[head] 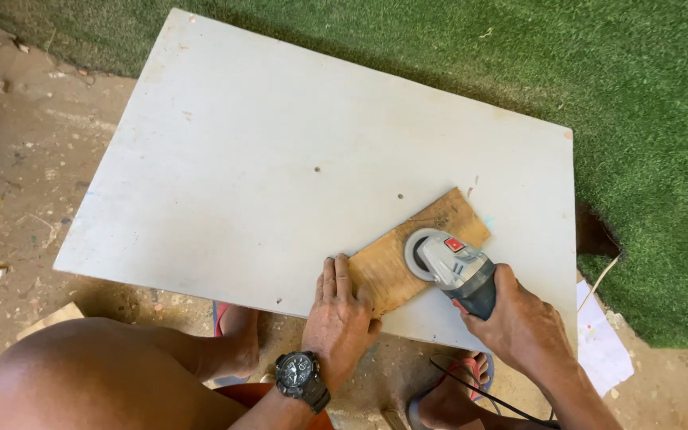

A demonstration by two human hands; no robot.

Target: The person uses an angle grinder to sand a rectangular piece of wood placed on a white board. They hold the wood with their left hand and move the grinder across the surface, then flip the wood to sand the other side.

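Observation:
A small brown wooden board lies at an angle near the front right of a large white panel. My left hand, with a dark wristwatch, presses flat on the board's near end. My right hand grips the dark body of a grey angle grinder with a red switch. Its round disc rests on the middle of the wooden board. A black cord runs from the grinder down past my right wrist.
Green artificial turf lies behind and to the right of the panel. Bare dusty ground with wood scraps is at the left. My knee and sandalled feet are below the panel's front edge. A white sheet of paper lies at the right.

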